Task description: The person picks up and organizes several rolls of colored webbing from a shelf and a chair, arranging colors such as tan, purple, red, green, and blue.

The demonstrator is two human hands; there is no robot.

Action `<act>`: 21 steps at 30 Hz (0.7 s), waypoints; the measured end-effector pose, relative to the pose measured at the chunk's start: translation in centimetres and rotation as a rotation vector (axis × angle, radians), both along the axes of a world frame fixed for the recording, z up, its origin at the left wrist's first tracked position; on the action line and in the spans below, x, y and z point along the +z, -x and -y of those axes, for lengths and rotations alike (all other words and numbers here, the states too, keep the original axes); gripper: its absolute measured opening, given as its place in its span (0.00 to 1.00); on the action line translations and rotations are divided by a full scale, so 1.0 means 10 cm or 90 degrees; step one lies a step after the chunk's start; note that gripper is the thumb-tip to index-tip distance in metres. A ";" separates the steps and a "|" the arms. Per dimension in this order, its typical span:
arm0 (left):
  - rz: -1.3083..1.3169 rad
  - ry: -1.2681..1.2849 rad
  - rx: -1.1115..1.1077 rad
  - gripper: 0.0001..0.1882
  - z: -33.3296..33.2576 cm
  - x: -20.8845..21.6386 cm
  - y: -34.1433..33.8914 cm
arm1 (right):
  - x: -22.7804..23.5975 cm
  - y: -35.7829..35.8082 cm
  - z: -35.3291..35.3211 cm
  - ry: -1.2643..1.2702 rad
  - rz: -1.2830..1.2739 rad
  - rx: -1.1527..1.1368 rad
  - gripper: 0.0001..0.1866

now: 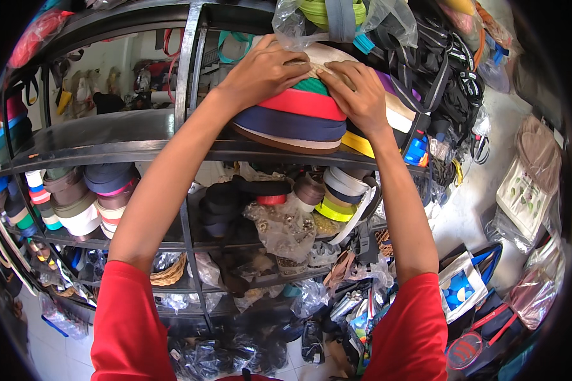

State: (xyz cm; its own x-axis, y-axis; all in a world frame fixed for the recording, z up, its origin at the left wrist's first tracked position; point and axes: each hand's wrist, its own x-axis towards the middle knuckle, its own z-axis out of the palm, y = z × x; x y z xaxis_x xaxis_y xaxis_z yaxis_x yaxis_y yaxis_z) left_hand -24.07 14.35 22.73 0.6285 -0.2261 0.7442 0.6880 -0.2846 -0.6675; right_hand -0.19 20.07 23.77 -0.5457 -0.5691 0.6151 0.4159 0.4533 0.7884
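Both hands are raised to a stack of wide webbing rolls on the upper black shelf. My left hand (pixel 267 70), fingers bent, grips the left side of a beige webbing roll (pixel 316 70) near the top. From the right, my right hand (pixel 357 92) has its fingers curled onto the same roll. Below it in the stack are a green roll (pixel 313 87), a red roll (pixel 305 105), a navy roll (pixel 292 124) and a brown-edged cream roll (pixel 292 145). The fingers partly cover the beige roll.
A black metal rack post (pixel 187 70) stands left of the stack. Yellow-green zipper tape (pixel 330 13) hangs above it, and black straps (pixel 445 70) hang to the right. Lower shelves hold more webbing rolls (pixel 70 197) and plastic bags (pixel 286 228). Wrapped bags (pixel 527 184) lie at right.
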 end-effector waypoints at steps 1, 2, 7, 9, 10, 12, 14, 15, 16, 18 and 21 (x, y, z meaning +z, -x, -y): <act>0.015 0.020 -0.004 0.10 0.00 -0.02 -0.01 | -0.01 0.02 0.01 0.009 -0.005 -0.010 0.18; 0.027 0.021 -0.005 0.10 -0.01 -0.04 -0.03 | -0.01 0.04 0.03 0.018 -0.010 -0.021 0.19; 0.094 -0.063 -0.009 0.10 0.16 -0.27 -0.18 | -0.08 -0.10 0.30 0.044 -0.096 -0.017 0.15; 0.192 -0.029 -0.109 0.11 0.38 -0.70 -0.33 | -0.33 -0.11 0.45 0.081 -0.213 0.026 0.13; 0.229 -0.033 -0.155 0.12 0.53 -0.94 -0.41 | -0.51 -0.11 0.60 0.127 -0.260 0.047 0.12; 0.305 0.028 -0.189 0.10 0.69 -1.60 -0.60 | -1.11 -0.21 0.82 0.223 -0.310 0.077 0.11; 0.346 0.160 -0.176 0.11 0.93 -2.31 -0.76 | -1.86 -0.32 1.09 0.288 -0.338 0.064 0.07; 0.404 0.278 -0.230 0.09 1.07 -2.62 -0.90 | -2.26 -0.44 1.24 0.354 -0.362 0.070 0.06; 0.448 0.379 -0.240 0.08 1.19 -2.94 -1.01 | -2.63 -0.50 1.41 0.405 -0.373 0.082 0.06; 0.472 0.588 -0.277 0.08 1.27 -3.68 -1.30 | -3.47 -0.80 1.82 0.578 -0.404 -0.015 0.05; 0.489 0.789 -0.321 0.06 1.54 -4.53 -1.74 | -4.75 -1.14 2.66 0.970 -0.555 -0.190 0.08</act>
